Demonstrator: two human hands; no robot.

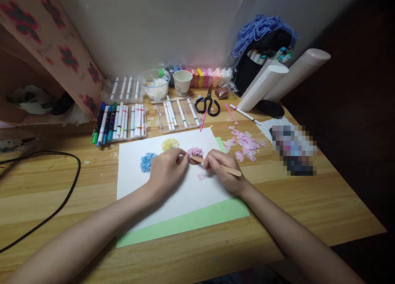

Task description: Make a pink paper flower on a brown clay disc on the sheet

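Note:
A flat wooden craft stick [231, 170] is gripped like a pen in my right hand [225, 168]. Its far tip touches or hovers over a brownish patch below a pink crumpled-paper cluster [195, 151] on the white sheet [166, 206]. Beside that tip, my left hand [168, 166] has thumb and forefinger pinched together; what they hold is too small to make out. A blue cluster [146, 162] and a yellow one [169, 144] are partly covered by this hand. One loose pink scrap [201, 176] lies between my hands. Green paper [185, 229] sticks out underneath.
Pink paper scraps [245, 142] lie to the right, near a pixelated object [291, 150]. Behind the sheet are marker trays [179, 115], black scissors [209, 105], a paper cup [182, 83] and a clear bowl [154, 86]. A black cable [74, 185] curves across the left.

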